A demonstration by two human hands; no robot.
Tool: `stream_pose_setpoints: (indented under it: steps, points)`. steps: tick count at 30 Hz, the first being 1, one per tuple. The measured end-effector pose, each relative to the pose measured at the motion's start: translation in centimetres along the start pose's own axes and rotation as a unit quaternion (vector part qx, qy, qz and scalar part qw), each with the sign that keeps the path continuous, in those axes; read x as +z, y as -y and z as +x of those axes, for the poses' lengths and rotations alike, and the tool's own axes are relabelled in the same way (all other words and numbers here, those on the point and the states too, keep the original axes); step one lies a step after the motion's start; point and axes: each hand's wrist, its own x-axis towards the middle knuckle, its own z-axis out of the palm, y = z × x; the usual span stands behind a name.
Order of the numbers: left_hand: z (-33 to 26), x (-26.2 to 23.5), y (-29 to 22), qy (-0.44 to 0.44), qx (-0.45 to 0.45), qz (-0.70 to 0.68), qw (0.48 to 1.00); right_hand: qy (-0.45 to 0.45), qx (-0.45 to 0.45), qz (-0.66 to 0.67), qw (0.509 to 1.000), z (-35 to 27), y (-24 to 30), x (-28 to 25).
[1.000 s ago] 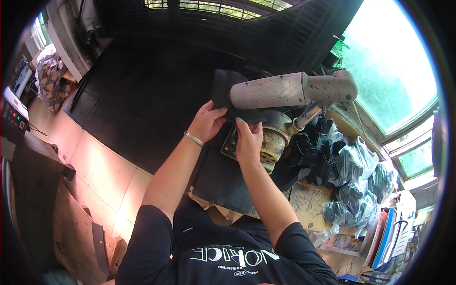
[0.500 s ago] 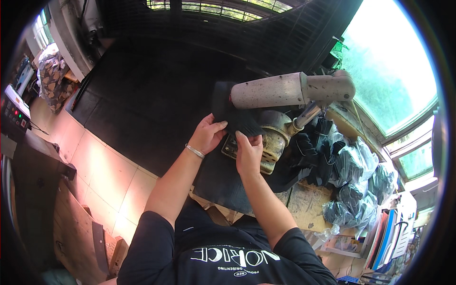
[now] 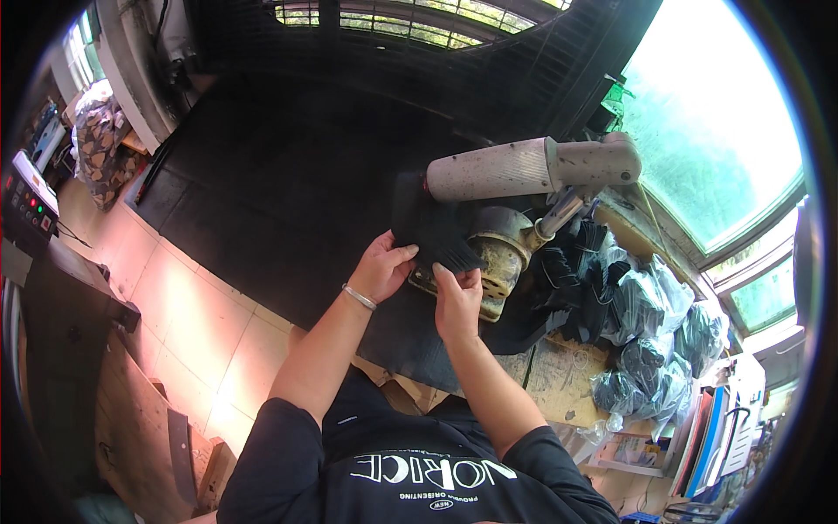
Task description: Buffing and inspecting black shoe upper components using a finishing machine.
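A limp black piece of sheet material [image 3: 435, 229], perhaps fabric or leather, is stretched between my two hands. My left hand [image 3: 382, 267] pinches its near left edge, thumb on top. The near right corner is pinched by my right hand [image 3: 458, 301]. The piece's far end reaches the left tip of a grey ribbed cylinder [image 3: 489, 171] on a machine arm; whether they touch I cannot tell. Just right of the piece stands the worn, yellowish machine base [image 3: 502, 255], close to my right fingers. Dark surroundings hide much of the piece's outline.
A black-covered table [image 3: 262, 166] spreads left and beyond my hands. Black pieces [image 3: 572, 271] and clear plastic bags [image 3: 668, 301] are heaped right of the machine, below a window [image 3: 716, 131]. A control box with lit lamps [image 3: 33, 205] stands far left.
Both hands have drawn a little nearer to me with the black piece, its far end coming down alongside the cylinder's tip. The grip looks the same. The view has shifted slightly.
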Motion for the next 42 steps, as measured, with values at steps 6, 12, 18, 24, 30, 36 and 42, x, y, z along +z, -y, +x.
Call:
stream_pose_setpoints:
  steps: [6,12,18,24,30,36,42]
  points:
    - [-0.4,-0.1,0.2,-0.006,-0.005,0.006,1.000,0.005,0.005,-0.009,1.000,-0.5,0.3,-0.3]
    - [1.5,0.0,-1.7,0.009,-0.015,-0.014,1.000,0.024,-0.004,-0.020,0.999,1.1,0.7,0.1]
    - [4.6,-0.6,-3.7,-0.044,-0.038,-0.025,0.998,0.037,0.016,-0.016,0.999,3.7,0.9,0.7]
    - [8.1,-0.2,-6.2,-0.035,-0.044,-0.045,0.997,0.067,0.041,-0.001,0.997,6.4,0.9,1.8]
    - [9.0,0.1,-6.7,-0.006,-0.025,-0.023,0.999,0.047,0.061,0.006,0.997,6.7,0.7,2.0]
    - [7.5,0.4,-6.3,-0.016,-0.036,-0.014,0.999,0.055,0.050,0.012,0.997,5.6,0.5,1.0]
    - [5.9,0.4,-5.6,-0.044,-0.036,-0.037,0.998,0.043,0.055,-0.002,0.998,4.1,0.3,0.5]
